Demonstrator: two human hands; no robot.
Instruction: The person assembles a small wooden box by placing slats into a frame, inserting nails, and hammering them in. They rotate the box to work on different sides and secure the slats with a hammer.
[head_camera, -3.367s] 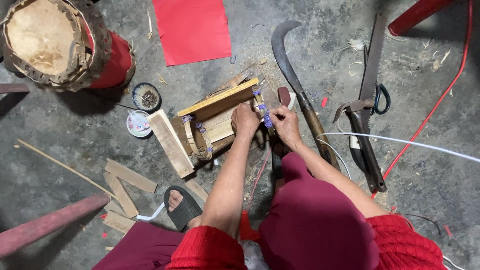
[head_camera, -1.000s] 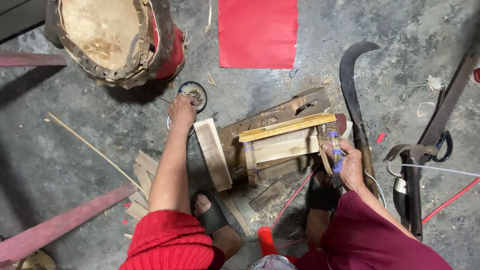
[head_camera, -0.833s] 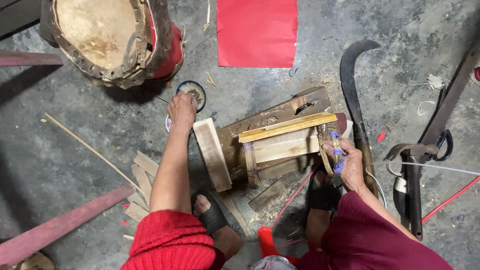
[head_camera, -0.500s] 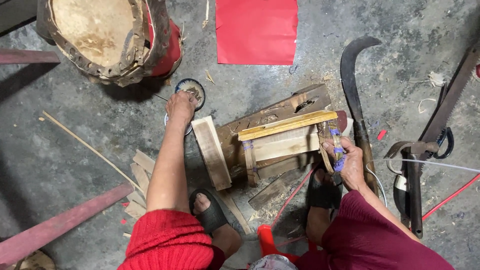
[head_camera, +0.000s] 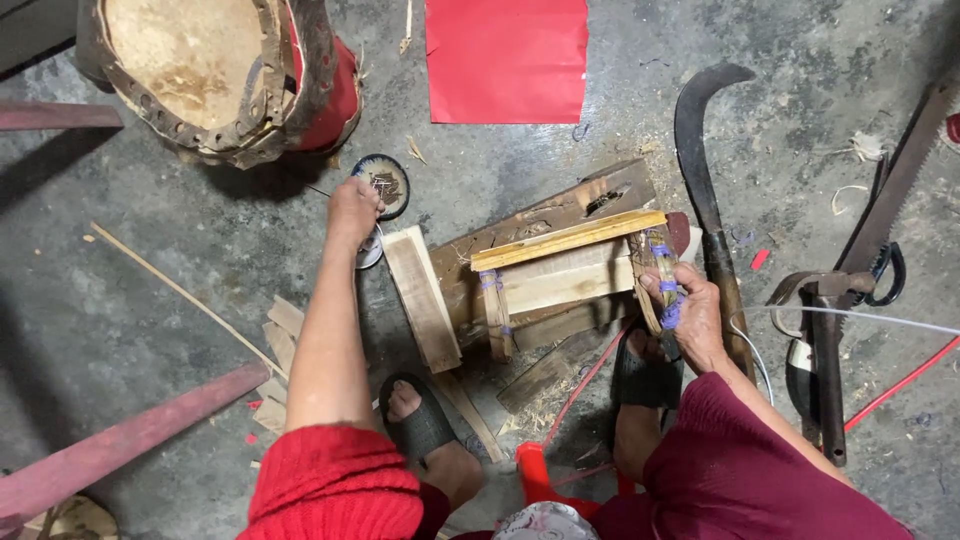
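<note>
Grey concrete floor, littered with shavings. Left hand (head_camera: 352, 210) reaches far, fingers pinched at a small round tin (head_camera: 385, 184). Right hand (head_camera: 690, 315) clenches the bound bamboo frame's (head_camera: 655, 275) right end — purple ties on, frame seemingly unfinished — atop wooden blocks (head_camera: 545, 270).

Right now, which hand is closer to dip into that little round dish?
The left hand. It is stretched out right at the little round dish, fingers at its rim. The right hand is far off, gripping the bound wooden piece.
</note>
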